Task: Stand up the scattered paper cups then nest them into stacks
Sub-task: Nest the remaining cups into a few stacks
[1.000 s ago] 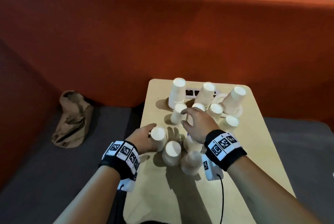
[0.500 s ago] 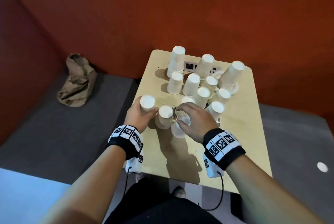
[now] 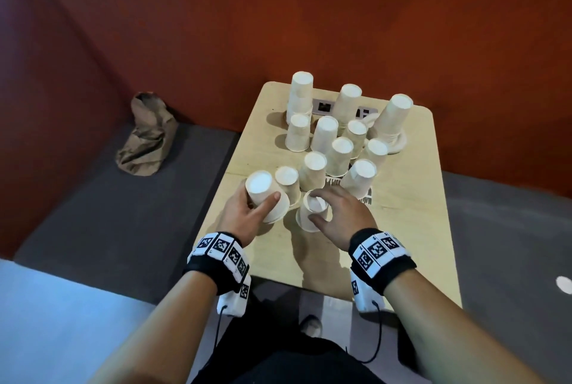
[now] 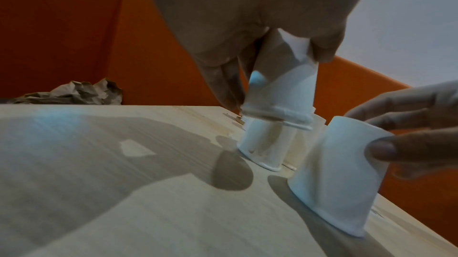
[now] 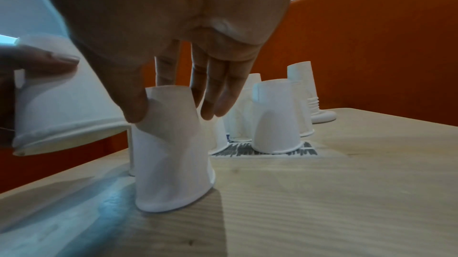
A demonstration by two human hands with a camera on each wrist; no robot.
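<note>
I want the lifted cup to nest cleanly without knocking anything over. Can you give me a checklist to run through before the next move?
1. Left hand grips the lifted cup: ok.
2. Lifted cup is clear of the table, mouth down: ok.
3. Lifted cup's wall undamaged: not ok, creased in the left wrist view.
4. Right hand steadies the near cup: ok, thumb and fingers on it.
5. Near cup sits flat: not ok, it leans and its wall is dented.
6. Neighbouring cup stands apart from the lifted cup: cannot tell, they overlap in the head view.

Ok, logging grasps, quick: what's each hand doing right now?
Left hand: grips a lifted upside-down cup.
Right hand: grips a dented cup on the table.
</note>
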